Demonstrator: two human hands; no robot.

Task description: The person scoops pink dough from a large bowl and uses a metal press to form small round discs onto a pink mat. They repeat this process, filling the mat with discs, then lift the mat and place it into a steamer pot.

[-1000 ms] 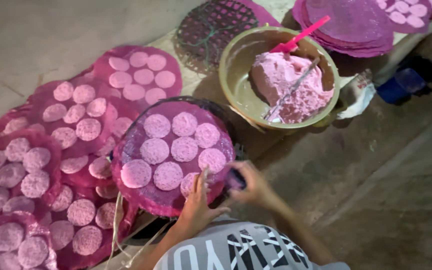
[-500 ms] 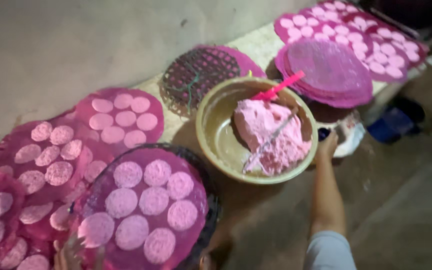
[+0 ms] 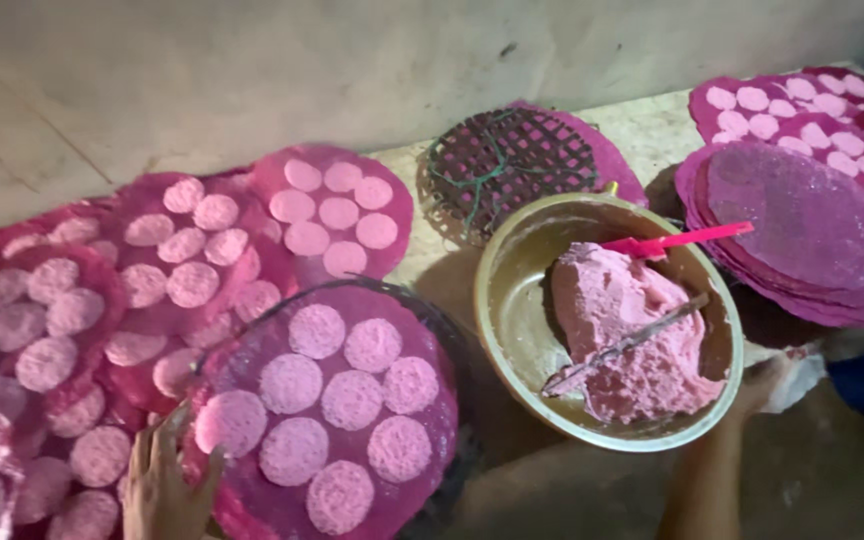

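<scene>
- A round tray (image 3: 337, 490) covered with pink dough discs (image 3: 352, 398) is seen low in the middle, resting over a dark woven rack.
- Its left edge is touched by the left hand (image 3: 162, 485), fingers spread flat, nothing gripped.
- The rim of the metal bowl (image 3: 512, 310) of pink dough (image 3: 627, 335) is met by the right hand (image 3: 762, 385); its grip cannot be told.
- More filled trays (image 3: 192, 250) are laid at left.

A bare, pale concrete wall (image 3: 252, 70) rises behind; a dim, greyish floor (image 3: 832, 470) lies lower right.
</scene>
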